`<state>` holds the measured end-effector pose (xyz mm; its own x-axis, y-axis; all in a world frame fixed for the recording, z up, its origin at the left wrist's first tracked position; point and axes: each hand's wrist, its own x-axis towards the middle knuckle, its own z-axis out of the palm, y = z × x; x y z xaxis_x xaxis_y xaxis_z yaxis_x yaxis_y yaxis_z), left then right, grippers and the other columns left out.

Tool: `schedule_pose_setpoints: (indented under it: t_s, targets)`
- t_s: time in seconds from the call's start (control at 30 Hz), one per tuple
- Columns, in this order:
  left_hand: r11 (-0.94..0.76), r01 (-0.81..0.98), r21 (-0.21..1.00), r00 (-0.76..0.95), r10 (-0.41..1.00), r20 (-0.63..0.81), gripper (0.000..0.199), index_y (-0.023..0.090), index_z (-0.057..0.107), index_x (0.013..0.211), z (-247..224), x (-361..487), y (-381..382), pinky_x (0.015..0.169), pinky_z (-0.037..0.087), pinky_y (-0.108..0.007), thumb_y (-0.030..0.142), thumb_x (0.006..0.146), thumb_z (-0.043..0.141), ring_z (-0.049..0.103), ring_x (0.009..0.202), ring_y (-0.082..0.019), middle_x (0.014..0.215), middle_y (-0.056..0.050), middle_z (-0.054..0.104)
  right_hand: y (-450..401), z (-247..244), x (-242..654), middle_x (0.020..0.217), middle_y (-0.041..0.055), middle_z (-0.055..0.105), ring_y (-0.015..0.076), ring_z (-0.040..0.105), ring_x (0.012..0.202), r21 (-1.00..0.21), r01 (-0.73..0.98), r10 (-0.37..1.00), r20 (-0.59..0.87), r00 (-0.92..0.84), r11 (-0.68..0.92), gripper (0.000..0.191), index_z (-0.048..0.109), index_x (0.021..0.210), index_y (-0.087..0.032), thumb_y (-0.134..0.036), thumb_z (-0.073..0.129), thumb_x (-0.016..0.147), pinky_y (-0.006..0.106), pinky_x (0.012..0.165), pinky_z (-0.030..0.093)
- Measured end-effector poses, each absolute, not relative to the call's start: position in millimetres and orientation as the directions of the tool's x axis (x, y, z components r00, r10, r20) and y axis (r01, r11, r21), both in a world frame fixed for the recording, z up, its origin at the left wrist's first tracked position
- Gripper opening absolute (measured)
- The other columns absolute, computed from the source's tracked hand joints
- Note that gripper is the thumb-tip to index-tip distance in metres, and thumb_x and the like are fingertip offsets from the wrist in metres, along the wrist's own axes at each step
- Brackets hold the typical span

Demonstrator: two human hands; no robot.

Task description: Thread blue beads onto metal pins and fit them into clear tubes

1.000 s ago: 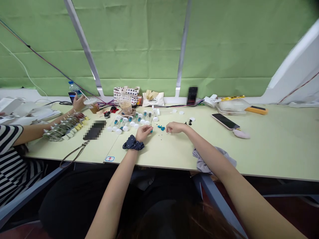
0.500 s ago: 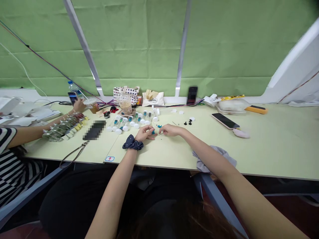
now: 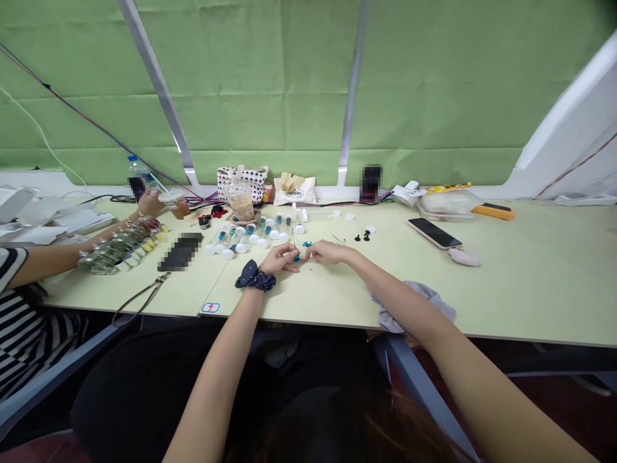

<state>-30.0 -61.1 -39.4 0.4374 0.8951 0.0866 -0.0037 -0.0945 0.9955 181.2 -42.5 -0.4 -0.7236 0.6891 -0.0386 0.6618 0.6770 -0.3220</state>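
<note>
The left hand (image 3: 280,259) is pinched shut on a tiny blue bit (image 3: 297,258). The right hand (image 3: 331,253) curls just beside it, and I can't tell if it holds anything. Little clear bottles (image 3: 250,233) lie at eleven o'clock on the tabletop (image 3: 530,289).

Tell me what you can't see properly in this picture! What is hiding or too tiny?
In the head view:
- The small blue piece: mostly hidden by the fingers of the left hand and right hand.
- The thin pins: too small to make out.
- The dark rectangle on the table: blurred into squares.
- The dark upright object: blurred too.
- The co-worker's striped shirt: cut off by the left edge.
</note>
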Motion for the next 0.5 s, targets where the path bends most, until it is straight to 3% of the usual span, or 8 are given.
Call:
schedule_pose_setpoints:
  t_s: [0.2, 0.5]
  targets:
    - [-0.104, -0.011, 0.995, 0.447, 0.889, 0.097, 0.04, 0.013, 0.056, 0.085, -41.2, -30.9, -59.1, 0.064, 0.06, -0.034, 0.047, 0.068, 0.067, 0.062, 0.065, -0.014, 0.055, 0.006, 0.045, -41.5, -2.1, 180.6, 0.076, 0.0039, 0.061, 0.0107, 0.048, 0.063, -0.33, 0.659, 0.686, -0.047, -0.727, 0.676, 0.035, 0.066, 0.101, -0.018, -0.005, 0.047, 0.075, 0.018, 0.058, 0.033]
    - [-0.088, -0.002, 0.996, 0.463, 0.883, 0.079, 0.039, 0.013, 0.055, 0.087, -42.6, -31.0, -57.5, 0.064, 0.06, -0.033, 0.047, 0.069, 0.066, 0.064, 0.076, -0.019, 0.058, 0.004, 0.045, -44.4, 1.3, 180.1, 0.079, 0.0048, 0.062, 0.011, 0.049, 0.064, -0.334, 0.665, 0.687, -0.068, -0.724, 0.668, 0.036, 0.066, 0.102, -0.017, -0.005, 0.047, 0.074, 0.018, 0.058, 0.033]
